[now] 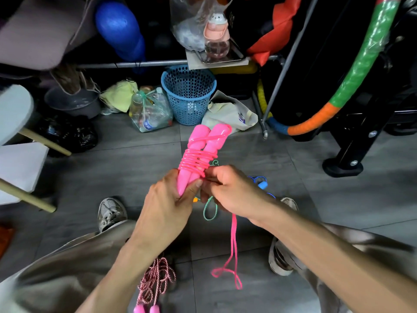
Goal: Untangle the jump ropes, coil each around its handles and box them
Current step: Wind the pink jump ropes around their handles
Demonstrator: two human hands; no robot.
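My left hand (168,204) grips the lower ends of two pink jump-rope handles (206,141), held side by side and pointing away from me. Several turns of pink rope (195,161) wrap their middles. My right hand (228,190) pinches the pink rope just right of the coil; the loose rest (234,251) hangs down to the floor in a loop. A green-white rope (209,211) and a blue rope with a blue handle (261,183) lie on the floor behind my hands. A red-white twisted rope (155,281) with pink handles lies near the bottom edge.
I sit over a grey tiled floor (338,218), a shoe (110,213) on each side. Ahead stand a blue mesh basket (188,96), a bag of plastic bottles (150,111), a white bag (230,114), a striped hoop (352,86) and black equipment legs (345,163). No box shows.
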